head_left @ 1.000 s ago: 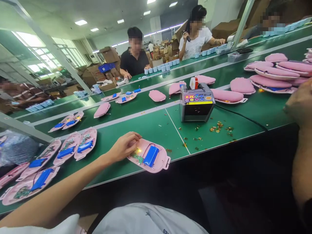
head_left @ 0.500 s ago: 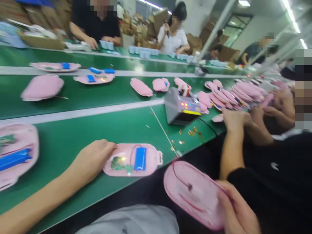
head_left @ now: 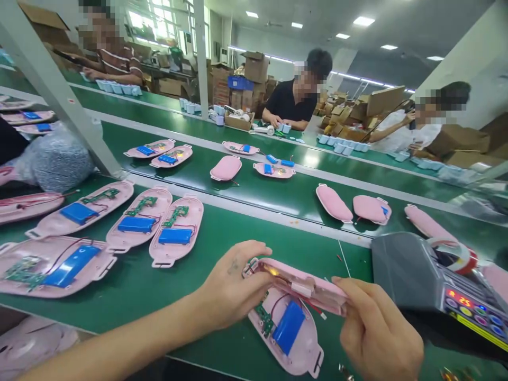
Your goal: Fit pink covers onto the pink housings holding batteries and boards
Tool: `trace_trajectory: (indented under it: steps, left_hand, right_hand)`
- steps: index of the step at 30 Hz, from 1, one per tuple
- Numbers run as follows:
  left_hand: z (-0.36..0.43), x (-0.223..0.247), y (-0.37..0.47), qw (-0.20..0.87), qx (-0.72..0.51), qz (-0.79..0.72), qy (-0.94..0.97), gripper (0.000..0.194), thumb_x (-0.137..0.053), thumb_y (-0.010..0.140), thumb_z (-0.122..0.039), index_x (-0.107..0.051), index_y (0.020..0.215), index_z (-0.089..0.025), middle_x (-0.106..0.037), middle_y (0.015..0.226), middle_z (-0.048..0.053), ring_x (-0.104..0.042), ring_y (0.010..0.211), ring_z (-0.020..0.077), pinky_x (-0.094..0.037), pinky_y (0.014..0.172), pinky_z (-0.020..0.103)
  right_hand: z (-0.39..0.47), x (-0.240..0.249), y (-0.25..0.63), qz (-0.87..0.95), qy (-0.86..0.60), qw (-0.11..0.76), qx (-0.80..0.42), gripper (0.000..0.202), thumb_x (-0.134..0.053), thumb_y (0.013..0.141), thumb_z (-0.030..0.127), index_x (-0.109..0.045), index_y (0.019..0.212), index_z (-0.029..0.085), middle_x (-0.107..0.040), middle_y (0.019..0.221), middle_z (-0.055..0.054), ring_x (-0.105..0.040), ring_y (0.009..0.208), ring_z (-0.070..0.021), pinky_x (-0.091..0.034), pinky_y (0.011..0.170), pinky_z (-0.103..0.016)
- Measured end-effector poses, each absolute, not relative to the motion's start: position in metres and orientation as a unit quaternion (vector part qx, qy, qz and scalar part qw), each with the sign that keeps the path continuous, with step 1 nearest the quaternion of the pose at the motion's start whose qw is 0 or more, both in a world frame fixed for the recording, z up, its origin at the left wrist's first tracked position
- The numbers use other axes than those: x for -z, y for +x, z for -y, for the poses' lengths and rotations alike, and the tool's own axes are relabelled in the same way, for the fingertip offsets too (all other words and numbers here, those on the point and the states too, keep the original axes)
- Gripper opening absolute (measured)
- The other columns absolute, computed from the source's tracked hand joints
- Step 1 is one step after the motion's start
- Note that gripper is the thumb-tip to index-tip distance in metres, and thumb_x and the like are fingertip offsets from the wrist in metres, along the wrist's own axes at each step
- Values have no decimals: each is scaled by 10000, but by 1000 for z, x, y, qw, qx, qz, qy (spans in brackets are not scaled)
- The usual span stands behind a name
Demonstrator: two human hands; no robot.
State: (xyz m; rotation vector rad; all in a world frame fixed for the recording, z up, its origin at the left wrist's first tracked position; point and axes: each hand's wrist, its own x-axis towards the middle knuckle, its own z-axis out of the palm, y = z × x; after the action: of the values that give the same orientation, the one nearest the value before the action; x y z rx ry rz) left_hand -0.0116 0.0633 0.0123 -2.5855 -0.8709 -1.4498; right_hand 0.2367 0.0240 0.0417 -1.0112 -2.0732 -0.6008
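Observation:
Seen nearly edge-on, a pink plastic shell [head_left: 317, 283] is held between my hands. My left hand [head_left: 232, 283] closes around its left end, thumb in front and fingers behind. At the right end, the fingers of my right hand [head_left: 379, 323] pinch it. A yellow glow shows by my left thumb. Just below lies an open pink shell half [head_left: 305, 352] on the bench, with a blue battery pack [head_left: 289, 327] and a green circuit board [head_left: 264, 312] in it. A thin wire with a white plug [head_left: 323, 316] hangs between the two. The held shell hides part of the lower one.
More open shell halves [head_left: 161, 260] with batteries and boards lie to the left on the green bench [head_left: 222, 222]. A grey tape dispenser [head_left: 408, 275] stands at right. Several pink shells [head_left: 226, 168] sit beyond the white strip. Co-workers [head_left: 293, 100] sit across; a slanted post [head_left: 63, 90] rises at left.
The view has swung left. My right hand has brought its pink shell up from beyond the bench edge to above the open half. My left hand now grips that shell's other end.

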Motion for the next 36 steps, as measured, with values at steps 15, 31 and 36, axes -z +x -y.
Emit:
trace_trajectory:
  steps: [15, 31, 36]
  left_hand:
    - [-78, -1, 10, -491, 528, 407, -561, 339, -739, 760, -173, -557, 1045, -203, -743, 865, 11, -692, 814, 165, -526, 770, 285]
    - [-79, 2, 8, -595, 452, 425, -511, 289, -755, 710, -269, -630, 950, -166, -730, 850, 35, -676, 754, 181, -532, 655, 254]
    - [-80, -5, 0, -561, 409, 411, -591, 224, -672, 816, -367, -681, 901, -160, -654, 776, -1, -591, 729, 168, -475, 637, 224]
  right_hand:
    - [-36, -29, 225, 723, -531, 441, 28, 200, -396, 1017, 225, -585, 957, 204, -600, 818, 38, -549, 706, -66, -405, 632, -159]
    - [-84, -48, 178, 822, -519, 213, -94, 30, -615, 817, 190, -633, 828, 170, -637, 752, -12, -570, 708, -181, -407, 730, -316]
    - [-81, -55, 178, 812, -499, 264, -145, 192, -624, 799, 129, -673, 965, 212, -691, 913, 17, -630, 845, -172, -463, 766, -273]
